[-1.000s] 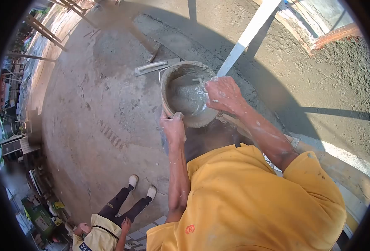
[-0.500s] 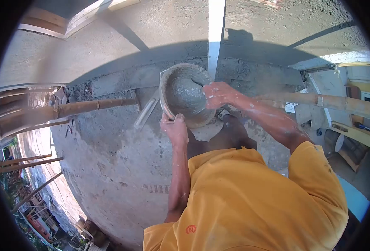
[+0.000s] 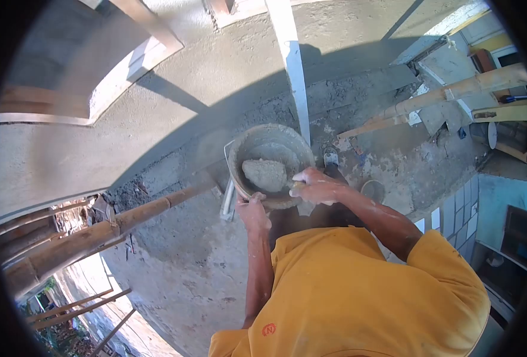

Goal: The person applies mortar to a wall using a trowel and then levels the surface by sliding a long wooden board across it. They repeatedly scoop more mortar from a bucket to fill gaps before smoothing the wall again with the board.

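Note:
A mortar-smeared bucket is tilted in front of my body, its mouth facing up toward me. My left hand is closed on its near-left rim. Inside the bucket my right hand grips the handle of a trowel at the near-right side. A lump of wet grey mortar covers the blade, hiding most of it. Thinner mortar coats the bucket wall behind the lump. A long, straight tool with a pale edge lies on the floor just left of the bucket, partly hidden by it.
A white upright board stands behind the bucket against the plastered wall. Bamboo poles slant in from the left and the right. A round container sits on the floor beyond my right forearm.
My right hand has drawn nearer to me with the trowel, and a lump of mortar now sits on its blade. My left hand keeps the rim. The view has turned.

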The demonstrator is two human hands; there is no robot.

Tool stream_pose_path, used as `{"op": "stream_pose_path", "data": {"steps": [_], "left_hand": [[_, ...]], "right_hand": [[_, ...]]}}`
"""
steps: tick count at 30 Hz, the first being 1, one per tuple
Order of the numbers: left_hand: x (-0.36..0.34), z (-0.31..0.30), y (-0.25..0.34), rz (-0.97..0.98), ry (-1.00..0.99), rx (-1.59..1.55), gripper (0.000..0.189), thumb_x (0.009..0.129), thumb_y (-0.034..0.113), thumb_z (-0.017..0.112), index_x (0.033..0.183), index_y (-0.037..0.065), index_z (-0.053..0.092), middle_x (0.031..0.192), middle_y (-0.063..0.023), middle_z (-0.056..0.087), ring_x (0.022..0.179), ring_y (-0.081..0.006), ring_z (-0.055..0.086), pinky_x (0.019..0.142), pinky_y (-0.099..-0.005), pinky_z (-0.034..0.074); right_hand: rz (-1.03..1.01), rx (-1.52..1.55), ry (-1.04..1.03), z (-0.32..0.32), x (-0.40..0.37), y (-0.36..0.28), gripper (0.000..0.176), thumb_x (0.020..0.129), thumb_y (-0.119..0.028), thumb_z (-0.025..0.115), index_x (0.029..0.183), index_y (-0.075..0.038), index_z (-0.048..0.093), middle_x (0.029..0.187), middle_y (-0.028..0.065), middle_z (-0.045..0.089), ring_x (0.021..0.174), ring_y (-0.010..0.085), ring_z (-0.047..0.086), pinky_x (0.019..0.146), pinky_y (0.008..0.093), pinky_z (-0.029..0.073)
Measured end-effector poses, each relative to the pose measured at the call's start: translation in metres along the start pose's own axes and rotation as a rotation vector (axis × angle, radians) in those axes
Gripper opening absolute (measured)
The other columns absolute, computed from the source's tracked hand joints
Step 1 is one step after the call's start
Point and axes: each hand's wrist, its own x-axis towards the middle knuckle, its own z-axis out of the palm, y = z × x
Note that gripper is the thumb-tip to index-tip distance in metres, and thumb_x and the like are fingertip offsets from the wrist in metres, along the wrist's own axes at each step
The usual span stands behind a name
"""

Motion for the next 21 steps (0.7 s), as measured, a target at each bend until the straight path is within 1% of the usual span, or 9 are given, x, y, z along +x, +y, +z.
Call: {"op": "stream_pose_path", "data": {"steps": [1, 4, 8, 11, 13, 16, 19, 20, 21], "left_hand": [[0.01, -0.01, -0.006, -0.008, 0.003, 0.087, 0.041, 0.082, -0.013, 0.059, 0.117, 0.004, 0.07, 0.095, -0.002, 0.068, 0.082, -0.0144, 0.064, 0.073, -0.029, 0.054], [-0.006, 0.018, 0.038, 0.077, -0.093, -0.109, 0.058, 0.078, -0.016, 0.055, 0.134, -0.001, 0.065, 0.109, -0.0054, 0.068, 0.088, -0.0183, 0.069, 0.072, -0.0321, 0.059], [0.033, -0.014, 0.026, 0.071, -0.115, 0.031, 0.075, 0.076, -0.017, 0.054, 0.149, 0.0, 0.059, 0.129, -0.0121, 0.069, 0.104, -0.0241, 0.072, 0.081, -0.034, 0.06], [0.102, -0.05, -0.021, 0.297, -0.126, -0.054, 0.051, 0.079, -0.007, 0.065, 0.129, 0.001, 0.071, 0.106, -0.0102, 0.071, 0.083, -0.0237, 0.065, 0.072, -0.039, 0.056], [0.108, -0.065, -0.01, 0.23, 0.009, 0.047, 0.056, 0.076, -0.01, 0.065, 0.131, 0.0, 0.071, 0.104, -0.0088, 0.072, 0.079, -0.0217, 0.065, 0.066, -0.0386, 0.055], [0.091, -0.048, 0.024, 0.22, 0.062, 0.049, 0.058, 0.076, -0.011, 0.064, 0.133, 0.0, 0.07, 0.107, -0.0092, 0.071, 0.083, -0.022, 0.066, 0.069, -0.0383, 0.056], [0.086, -0.03, 0.045, 0.23, 0.09, 0.047, 0.06, 0.076, -0.012, 0.063, 0.135, 0.0, 0.068, 0.11, -0.0096, 0.071, 0.086, -0.0222, 0.066, 0.071, -0.0379, 0.056], [0.086, -0.025, 0.051, 0.23, 0.094, 0.048, 0.061, 0.076, -0.012, 0.062, 0.135, 0.0, 0.068, 0.111, -0.0097, 0.071, 0.087, -0.0223, 0.066, 0.072, -0.0378, 0.056], [0.085, -0.021, 0.055, 0.231, 0.104, 0.048, 0.062, 0.076, -0.012, 0.062, 0.136, 0.0, 0.067, 0.112, -0.0099, 0.071, 0.088, -0.0224, 0.067, 0.073, -0.0377, 0.057]], "right_hand": [[-0.092, 0.199, 0.033, 0.009, 0.001, 0.012, 0.037, 0.097, -0.028, 0.069, 0.112, 0.006, 0.069, 0.076, 0.004, 0.057, 0.059, 0.0129, 0.053, 0.05, 0.0335, 0.043], [-0.282, 0.494, -0.028, 0.012, -0.003, 0.011, 0.023, 0.098, -0.025, 0.066, 0.093, -0.003, 0.065, 0.078, 0.0036, 0.063, 0.061, 0.0119, 0.058, 0.055, 0.0303, 0.048], [-0.599, 0.933, 0.0, -0.004, -0.039, -0.052, 0.023, 0.097, -0.016, 0.064, 0.11, 0.002, 0.068, 0.086, 0.0094, 0.067, 0.063, 0.0167, 0.064, 0.056, 0.0335, 0.053], [-0.849, 0.969, 0.127, -0.056, -0.075, -0.115, 0.031, 0.096, -0.012, 0.064, 0.123, 0.004, 0.063, 0.092, 0.0115, 0.067, 0.071, 0.0178, 0.067, 0.06, 0.0347, 0.06], [-1.218, 1.086, 0.17, -0.097, -0.115, -0.165, 0.03, 0.096, -0.011, 0.066, 0.122, 0.003, 0.062, 0.093, 0.0118, 0.067, 0.073, 0.0177, 0.068, 0.058, 0.0329, 0.059], [-1.535, 1.062, 0.443, -0.163, -0.197, -0.234, 0.029, 0.096, -0.012, 0.072, 0.119, 0.002, 0.061, 0.092, 0.008, 0.065, 0.07, 0.0138, 0.066, 0.054, 0.0307, 0.058], [-1.939, 0.861, 1.062, -0.237, -0.264, -0.302, 0.026, 0.091, -0.018, 0.081, 0.103, 0.0, 0.065, 0.081, 0.0036, 0.066, 0.06, 0.0111, 0.064, 0.053, 0.0268, 0.055], [-1.916, 0.778, 1.429, -0.265, -0.289, -0.321, 0.026, 0.092, -0.019, 0.081, 0.099, 0.0, 0.065, 0.076, 0.0014, 0.065, 0.057, 0.0114, 0.063, 0.053, 0.0286, 0.052], [-1.722, 0.557, 2.058, -0.319, -0.305, -0.338, 0.027, 0.091, -0.02, 0.08, 0.099, 0.001, 0.065, 0.073, 0.0058, 0.066, 0.058, 0.0185, 0.064, 0.055, 0.0359, 0.053]]}}
